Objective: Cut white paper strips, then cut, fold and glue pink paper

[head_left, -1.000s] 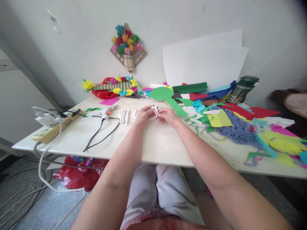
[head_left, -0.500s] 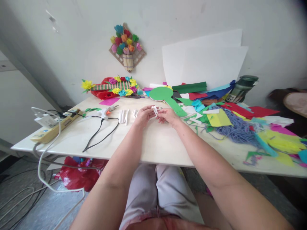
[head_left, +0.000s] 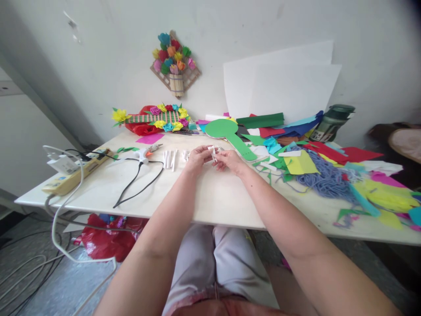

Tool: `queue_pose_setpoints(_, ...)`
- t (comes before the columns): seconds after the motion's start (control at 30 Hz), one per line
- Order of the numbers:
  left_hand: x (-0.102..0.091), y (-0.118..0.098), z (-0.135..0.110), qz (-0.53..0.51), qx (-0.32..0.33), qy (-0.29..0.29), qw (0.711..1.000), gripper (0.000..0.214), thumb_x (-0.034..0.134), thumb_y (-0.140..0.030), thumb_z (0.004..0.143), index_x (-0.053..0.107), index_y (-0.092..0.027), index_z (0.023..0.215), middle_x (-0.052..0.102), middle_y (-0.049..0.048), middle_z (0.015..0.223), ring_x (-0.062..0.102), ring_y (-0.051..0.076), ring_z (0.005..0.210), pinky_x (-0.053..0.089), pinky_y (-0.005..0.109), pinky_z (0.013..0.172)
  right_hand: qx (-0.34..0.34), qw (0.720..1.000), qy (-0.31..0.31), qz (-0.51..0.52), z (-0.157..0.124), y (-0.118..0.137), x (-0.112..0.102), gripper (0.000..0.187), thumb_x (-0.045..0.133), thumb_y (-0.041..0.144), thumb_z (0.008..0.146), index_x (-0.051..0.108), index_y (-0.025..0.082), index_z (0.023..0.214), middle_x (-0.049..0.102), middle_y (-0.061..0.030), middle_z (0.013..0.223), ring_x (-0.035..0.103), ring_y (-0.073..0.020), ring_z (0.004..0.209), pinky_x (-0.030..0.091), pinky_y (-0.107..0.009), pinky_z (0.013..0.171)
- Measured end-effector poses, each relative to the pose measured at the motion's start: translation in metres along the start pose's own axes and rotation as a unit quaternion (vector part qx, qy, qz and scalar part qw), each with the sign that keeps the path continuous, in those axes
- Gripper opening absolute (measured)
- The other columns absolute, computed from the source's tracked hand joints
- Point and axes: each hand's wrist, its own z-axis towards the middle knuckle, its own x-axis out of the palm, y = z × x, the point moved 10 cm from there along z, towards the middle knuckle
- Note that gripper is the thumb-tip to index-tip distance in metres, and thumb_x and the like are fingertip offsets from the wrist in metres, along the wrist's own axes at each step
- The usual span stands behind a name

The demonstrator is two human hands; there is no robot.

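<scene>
Over the middle of the white table (head_left: pixel 210 197), my left hand (head_left: pixel 196 159) and my right hand (head_left: pixel 230 159) meet, fingers pinched together. Between them they hold a small white rolled paper piece (head_left: pixel 213 152). Several white paper rolls (head_left: pixel 171 159) lie on the table just left of my left hand. A green paddle-shaped cutout (head_left: pixel 230 134) lies just beyond my hands.
A glue gun (head_left: pixel 144 153) with a black cord and a power strip (head_left: pixel 74 173) lie at the left. Coloured paper scraps and blue-grey yarn (head_left: pixel 324 175) cover the right side. A dark bottle (head_left: pixel 332 123), white sheets and paper-flower crafts (head_left: pixel 154 118) stand at the back.
My fingers have shifted slightly on the white paper piece, which now sits lower between my hands. Everything else on the table stays put.
</scene>
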Motion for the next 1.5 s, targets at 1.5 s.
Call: queue_pose_setpoints(1.5, 0.002, 0.003, 0.001, 0.047, -0.004, 0.028, 0.999, 0.034, 0.072, -0.041, 0.061, 0.061, -0.011, 0.074, 0.065, 0.0044, 0.068, 0.061, 0.014, 0.060, 0.048, 0.031, 0.069, -0.015, 0.995, -0.101, -0.013, 0.000, 0.004, -0.017, 0.015, 0.067, 0.026, 0.069, 0.061, 0.013, 0.066, 0.065, -0.0025, 0.060, 0.054, -0.0069, 0.040, 0.039, -0.016, 0.036)
